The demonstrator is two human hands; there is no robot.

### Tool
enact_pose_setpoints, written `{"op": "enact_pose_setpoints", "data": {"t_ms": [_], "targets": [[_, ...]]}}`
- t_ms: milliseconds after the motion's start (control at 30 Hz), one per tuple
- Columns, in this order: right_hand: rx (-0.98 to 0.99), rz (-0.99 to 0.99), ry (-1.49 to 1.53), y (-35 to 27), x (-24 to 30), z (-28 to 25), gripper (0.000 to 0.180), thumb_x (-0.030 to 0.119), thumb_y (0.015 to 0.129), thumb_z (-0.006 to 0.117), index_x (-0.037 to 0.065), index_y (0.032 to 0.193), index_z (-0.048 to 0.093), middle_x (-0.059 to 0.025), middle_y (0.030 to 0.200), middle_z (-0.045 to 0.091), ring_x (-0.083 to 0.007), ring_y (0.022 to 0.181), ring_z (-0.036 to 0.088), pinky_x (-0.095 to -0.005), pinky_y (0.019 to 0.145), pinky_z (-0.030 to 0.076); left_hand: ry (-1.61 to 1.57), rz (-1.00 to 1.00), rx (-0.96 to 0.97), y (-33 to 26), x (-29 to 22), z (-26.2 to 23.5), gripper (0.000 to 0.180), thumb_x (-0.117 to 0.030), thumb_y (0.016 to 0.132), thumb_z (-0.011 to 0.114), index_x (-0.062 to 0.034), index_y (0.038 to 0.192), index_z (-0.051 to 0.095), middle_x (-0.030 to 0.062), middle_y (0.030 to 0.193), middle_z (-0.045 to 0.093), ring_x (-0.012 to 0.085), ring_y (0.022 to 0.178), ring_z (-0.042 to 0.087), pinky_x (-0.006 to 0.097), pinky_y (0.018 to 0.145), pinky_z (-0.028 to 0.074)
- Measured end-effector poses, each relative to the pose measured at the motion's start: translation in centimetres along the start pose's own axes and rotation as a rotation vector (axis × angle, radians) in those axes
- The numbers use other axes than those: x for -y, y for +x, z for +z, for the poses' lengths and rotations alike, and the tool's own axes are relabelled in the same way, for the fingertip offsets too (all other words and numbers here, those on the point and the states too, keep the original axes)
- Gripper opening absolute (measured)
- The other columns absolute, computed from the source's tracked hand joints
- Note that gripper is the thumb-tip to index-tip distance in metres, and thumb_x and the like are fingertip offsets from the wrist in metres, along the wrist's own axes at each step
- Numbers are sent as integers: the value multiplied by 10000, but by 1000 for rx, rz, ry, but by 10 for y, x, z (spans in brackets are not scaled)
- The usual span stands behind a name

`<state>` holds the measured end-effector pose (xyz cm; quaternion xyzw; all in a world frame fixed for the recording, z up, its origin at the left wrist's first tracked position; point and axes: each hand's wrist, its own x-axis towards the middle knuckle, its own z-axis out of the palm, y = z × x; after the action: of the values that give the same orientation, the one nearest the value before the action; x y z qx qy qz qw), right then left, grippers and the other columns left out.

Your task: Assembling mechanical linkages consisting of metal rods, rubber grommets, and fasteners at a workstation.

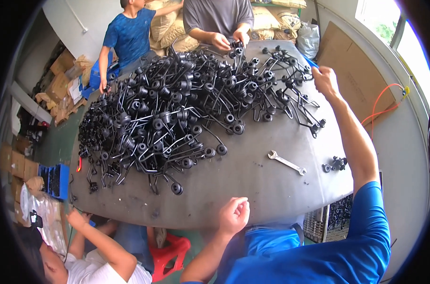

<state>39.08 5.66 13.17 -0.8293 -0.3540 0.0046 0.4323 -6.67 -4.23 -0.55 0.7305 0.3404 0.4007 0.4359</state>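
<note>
My right hand (pixel 324 81) is stretched out to the far right edge of the table, its fingers closed on a narrow blue object (pixel 310 62). Most of that object is hidden, and its kind does not show. Low in front of me, my left hand (pixel 235 215) is curled into a loose fist over the near table edge, with nothing visible in it. A large heap of black bent metal rods with round rubber bushings (pixel 163 113) covers the left and middle of the table (pixel 243 175). Between my hands lies a silver open-ended wrench (pixel 287 163).
Loose black bushings (pixel 337 164) lie by the right table edge. Across the table a grey-shirted person (pixel 219 28) handles a part; a blue-shirted person (pixel 130 35) stands at far left. A white-shirted person (pixel 106 265) sits near left beside a red stool (pixel 170 258). Cardboard (pixel 350 75) leans right.
</note>
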Motion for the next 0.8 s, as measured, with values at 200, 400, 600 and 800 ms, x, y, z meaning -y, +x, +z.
{"op": "enact_pose_setpoints", "data": {"t_ms": [200,400,600,800], "targets": [[-193,-375,-272,11,90,12,481,454,920,547,2,779,631,-241,745,616,-396,746,637,-450,661,484,27,-12,-21,-4,6,-7,127,7,818,687,-35,937,670,48,752,643,100,549,564,233,478,446],[80,-322,-541,78,29,31,491,442,902,530,-16,782,662,-199,687,645,-345,673,658,-456,680,502,-3,45,-41,0,5,-5,117,-9,805,667,-53,913,649,73,738,628,181,559,597,294,521,485],[270,-423,-585,114,41,32,474,401,916,537,-61,889,638,-287,830,628,-407,785,656,-461,691,530,-3,28,-62,-8,11,-8,115,-6,798,667,-57,895,631,55,748,616,175,566,597,307,517,481],[549,-357,-92,82,92,-22,408,411,964,520,37,828,612,-55,559,546,-143,389,520,-257,323,364,-31,12,-83,-15,10,-9,117,-29,814,671,-53,916,618,63,763,623,185,569,605,319,523,487]]}}
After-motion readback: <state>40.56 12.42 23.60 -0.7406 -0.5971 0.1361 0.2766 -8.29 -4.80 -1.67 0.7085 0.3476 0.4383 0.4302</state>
